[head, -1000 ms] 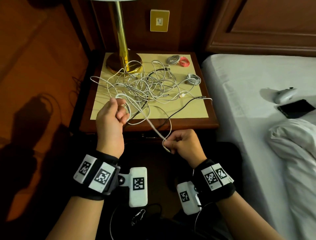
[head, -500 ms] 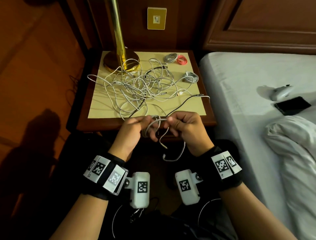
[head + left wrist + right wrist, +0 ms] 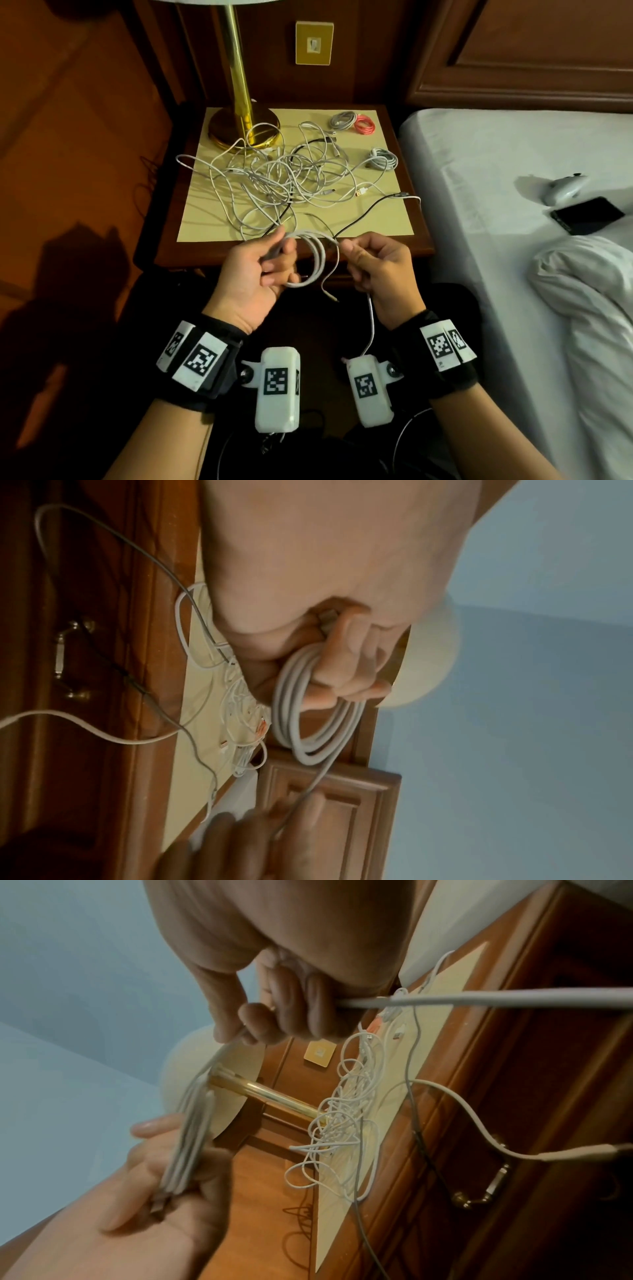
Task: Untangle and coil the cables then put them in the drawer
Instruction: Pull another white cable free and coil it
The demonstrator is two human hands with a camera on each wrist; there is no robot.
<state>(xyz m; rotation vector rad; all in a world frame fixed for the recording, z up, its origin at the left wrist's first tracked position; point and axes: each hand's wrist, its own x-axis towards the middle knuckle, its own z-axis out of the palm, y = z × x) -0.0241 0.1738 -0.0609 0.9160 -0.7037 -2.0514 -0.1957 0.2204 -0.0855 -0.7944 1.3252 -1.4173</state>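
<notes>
A white cable coil (image 3: 317,257) of a few loops hangs in front of the nightstand's front edge. My left hand (image 3: 284,255) grips the coil (image 3: 298,718), fingers curled through its loops. My right hand (image 3: 347,248) pinches the strand leaving the coil's right side; the cable (image 3: 479,1000) runs on through the curled fingers and down past the wrist. A short end with a plug dangles below the coil. A tangle of white and black cables (image 3: 284,181) lies on the nightstand top (image 3: 407,219). The drawer (image 3: 486,1185) below, with its brass handle, is closed.
A brass lamp (image 3: 239,85) stands at the back left of the nightstand. Coiled grey (image 3: 342,120), red (image 3: 364,125) and pale grey (image 3: 383,159) cables lie at its back right. A bed (image 3: 496,164) to the right carries a phone (image 3: 587,215) and a white controller (image 3: 565,186).
My left hand came down from over the nightstand to meet my right at the front edge. The stretched white cable is now gathered into loops in my left hand.
</notes>
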